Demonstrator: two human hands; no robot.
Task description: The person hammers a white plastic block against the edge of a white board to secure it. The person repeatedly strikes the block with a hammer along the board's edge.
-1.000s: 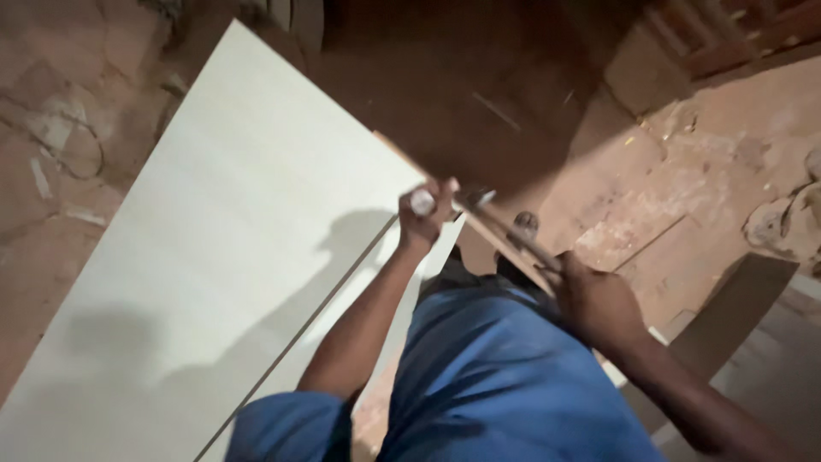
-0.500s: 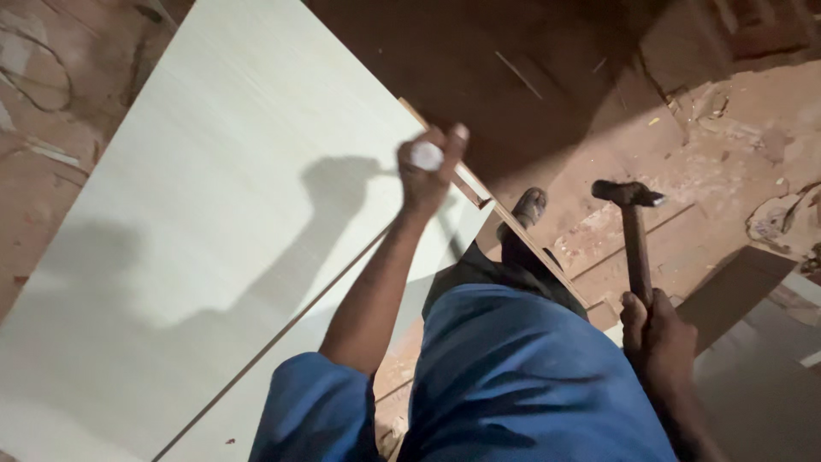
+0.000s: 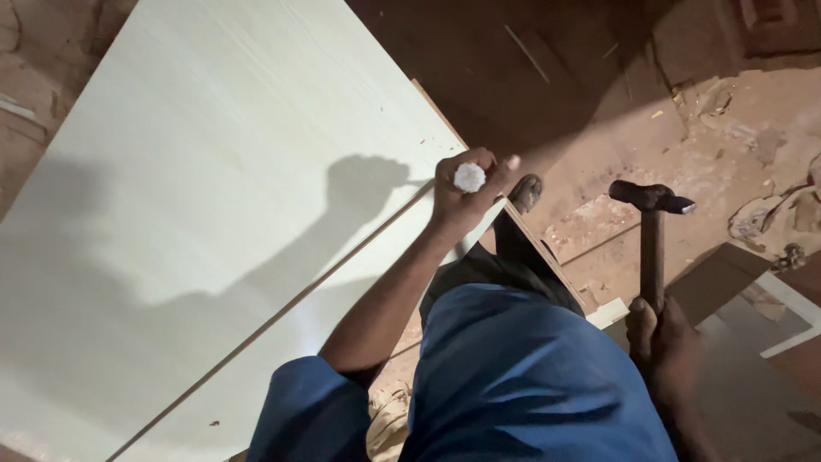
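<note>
My left hand [image 3: 463,193] is closed around a tool with a round white butt end [image 3: 469,177], held upright at the right edge of a large pale board [image 3: 197,197]. A thin straight groove or strip [image 3: 282,312] runs across the board up to that hand. My right hand [image 3: 660,338] grips the wooden handle of a hammer [image 3: 652,229], whose dark head is raised above the dirt floor to the right of the board. My blue-clad legs [image 3: 522,376] fill the lower middle.
A foot in a sandal [image 3: 524,192] rests by the board's edge. Reddish dirt floor [image 3: 727,128] with wood scraps and debris lies to the right. A grey and white panel piece [image 3: 753,299] sits at the lower right.
The right hand has come away from the board's edge and lifted the hammer up on the right. The left hand stays at the board's edge with the white-ended tool.
</note>
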